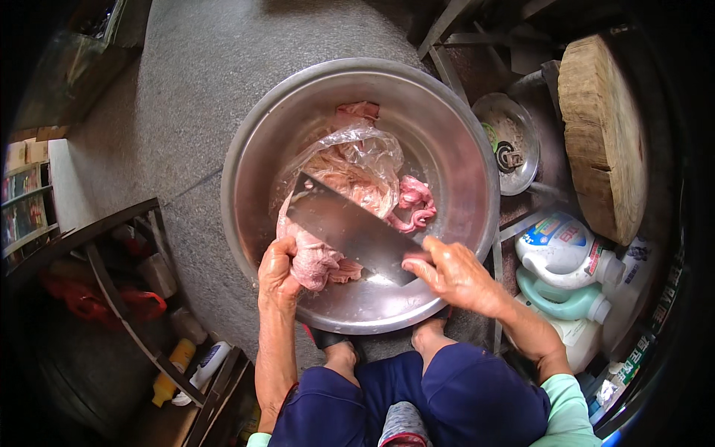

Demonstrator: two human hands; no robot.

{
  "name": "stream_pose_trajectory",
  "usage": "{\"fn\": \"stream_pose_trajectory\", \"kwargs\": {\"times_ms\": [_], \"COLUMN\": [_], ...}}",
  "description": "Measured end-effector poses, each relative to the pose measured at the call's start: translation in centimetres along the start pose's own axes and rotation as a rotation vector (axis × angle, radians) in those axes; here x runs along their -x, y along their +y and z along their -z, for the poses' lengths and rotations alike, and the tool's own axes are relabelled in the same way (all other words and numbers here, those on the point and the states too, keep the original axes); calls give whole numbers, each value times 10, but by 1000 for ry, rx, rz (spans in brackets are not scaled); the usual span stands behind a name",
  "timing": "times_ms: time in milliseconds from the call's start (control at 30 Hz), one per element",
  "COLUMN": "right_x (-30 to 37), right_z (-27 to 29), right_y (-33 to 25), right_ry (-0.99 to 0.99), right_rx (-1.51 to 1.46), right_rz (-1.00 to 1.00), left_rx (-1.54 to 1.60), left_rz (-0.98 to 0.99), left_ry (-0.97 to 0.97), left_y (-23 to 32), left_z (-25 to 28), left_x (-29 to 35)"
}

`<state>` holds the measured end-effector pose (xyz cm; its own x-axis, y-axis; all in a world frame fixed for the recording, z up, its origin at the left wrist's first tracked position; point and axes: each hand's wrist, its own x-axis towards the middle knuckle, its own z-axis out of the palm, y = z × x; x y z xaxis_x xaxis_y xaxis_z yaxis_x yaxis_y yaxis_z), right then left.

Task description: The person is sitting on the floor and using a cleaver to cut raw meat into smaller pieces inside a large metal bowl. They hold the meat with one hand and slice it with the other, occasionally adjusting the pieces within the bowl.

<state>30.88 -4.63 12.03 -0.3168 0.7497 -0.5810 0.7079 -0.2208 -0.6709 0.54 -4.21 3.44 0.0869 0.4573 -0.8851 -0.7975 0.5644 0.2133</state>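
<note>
A wide metal basin (454, 149) stands on the floor in front of my feet. Over its near left part, my left hand (279, 270) grips a pale pink piece of raw meat (316, 261) with folded, bumpy skin. My right hand (454, 274) is closed round the handle end of a broad cleaver (350, 227). The blade slants up to the left, its far corner against or just over the meat. Behind the blade, a clear plastic bag (365, 153) with pale meat lies in the basin. A redder, coiled strip of meat (415, 203) rests to its right.
A thick round wooden chopping block (603, 138) stands on edge at the right. Near it are a small metal dish (518, 164) and several detergent jugs (562, 246). At the lower left, a wooden shelf (112, 283) holds a yellow bottle (175, 369) and a white bottle (208, 365).
</note>
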Motion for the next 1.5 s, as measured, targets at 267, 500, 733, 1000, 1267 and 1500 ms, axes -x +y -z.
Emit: {"fn": "stream_pose_trajectory", "kwargs": {"times_ms": [267, 500, 733, 1000, 1267, 1500], "right_x": [-8, 13, 4, 12, 20, 0], "right_z": [15, 9, 5, 24, 19, 21], "right_y": [26, -15, 1, 4, -34, 0], "right_ry": [258, 112, 152, 227, 12, 64], "right_rx": [147, -22, 103, 101, 222, 22], "right_rz": [-30, 3, 54, -15, 74, -30], "left_rx": [-80, -157, -332, -381, -445, -408], "left_rz": [10, -89, -174, -158, -232, -158], "left_ry": [-117, -73, 12, -94, -111, -122], "left_y": [-4, -8, -7, -5, -8, -6], "left_z": [6, -2, -35, -45, -29, -5], "left_x": [3, 12, 31, 42, 33, 26]}}
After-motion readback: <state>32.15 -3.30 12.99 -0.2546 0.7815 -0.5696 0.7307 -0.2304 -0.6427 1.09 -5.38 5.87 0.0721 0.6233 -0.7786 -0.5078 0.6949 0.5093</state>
